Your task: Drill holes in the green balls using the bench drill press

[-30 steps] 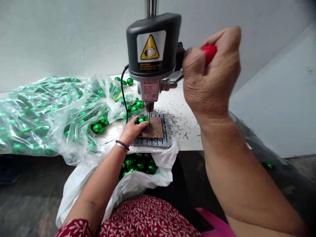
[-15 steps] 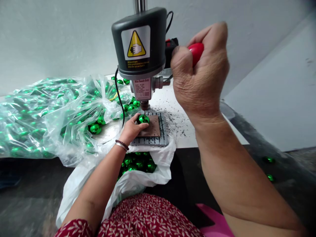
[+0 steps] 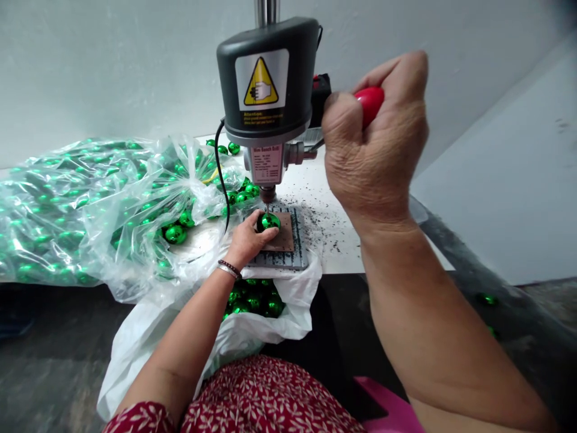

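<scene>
Between the thumb and fingers of my left hand (image 3: 247, 238) is a shiny green ball (image 3: 270, 224), steadied on a brown board (image 3: 285, 233) that lies on the slotted grey base plate (image 3: 300, 255). Right above the ball is the bit of a mini bench drill (image 3: 267, 108); I cannot tell whether the tip touches the ball. My right hand (image 3: 378, 132) is wrapped round the red knob (image 3: 370, 106) of the drill's lever, up at the right of the dark motor housing. The rest of the lever is partly hidden by the hand.
A clear plastic bag (image 3: 90, 210) full of green balls covers the table's left side. Below the base plate hangs an open white bag (image 3: 297, 307) with more balls. Dark shavings litter the white tabletop (image 3: 342, 240). A black cord (image 3: 220, 174) hangs left of the drill.
The camera view has shifted slightly, moving the drill to the right in the picture. The left hand and ball sit a little further right under the bit. Both hands keep their grips.
</scene>
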The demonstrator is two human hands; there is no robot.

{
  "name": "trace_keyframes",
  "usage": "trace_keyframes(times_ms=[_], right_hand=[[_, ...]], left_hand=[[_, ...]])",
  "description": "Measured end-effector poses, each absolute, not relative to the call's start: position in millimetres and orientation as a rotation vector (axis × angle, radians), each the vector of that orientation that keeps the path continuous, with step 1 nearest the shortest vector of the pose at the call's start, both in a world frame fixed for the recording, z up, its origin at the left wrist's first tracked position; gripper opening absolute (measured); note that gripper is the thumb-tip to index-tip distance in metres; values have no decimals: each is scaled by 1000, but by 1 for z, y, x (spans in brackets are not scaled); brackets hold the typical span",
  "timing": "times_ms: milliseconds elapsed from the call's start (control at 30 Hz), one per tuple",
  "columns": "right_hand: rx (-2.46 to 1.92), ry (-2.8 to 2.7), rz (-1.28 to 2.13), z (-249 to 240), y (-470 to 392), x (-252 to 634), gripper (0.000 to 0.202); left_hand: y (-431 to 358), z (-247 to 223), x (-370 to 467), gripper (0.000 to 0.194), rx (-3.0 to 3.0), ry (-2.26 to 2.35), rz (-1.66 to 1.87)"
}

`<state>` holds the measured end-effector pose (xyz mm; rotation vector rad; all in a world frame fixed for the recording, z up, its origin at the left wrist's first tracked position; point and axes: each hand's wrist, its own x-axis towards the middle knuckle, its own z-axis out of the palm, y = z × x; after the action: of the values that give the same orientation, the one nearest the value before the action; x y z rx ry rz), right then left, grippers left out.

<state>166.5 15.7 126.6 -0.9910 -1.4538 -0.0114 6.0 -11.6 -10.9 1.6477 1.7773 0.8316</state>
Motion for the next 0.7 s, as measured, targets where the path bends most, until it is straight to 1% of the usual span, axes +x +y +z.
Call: trace_keyframes(times_ms=[200,400,567,700], right_hand=[[-939,-1432,1,123,14,166,17],[-925,-1415,-88,116,13,168,17],[-918,-1440,-142,109,9,170,21],[-921,-1443,-138,106,6,171,19]], left_hand=[[-12,-8,7,47,1655,1809,744],[-11,-15,6,52,1602,1789,800],[-10,-20,5,46,1620,1763,806],[-11,-19,6,48,1607,1764,812]])
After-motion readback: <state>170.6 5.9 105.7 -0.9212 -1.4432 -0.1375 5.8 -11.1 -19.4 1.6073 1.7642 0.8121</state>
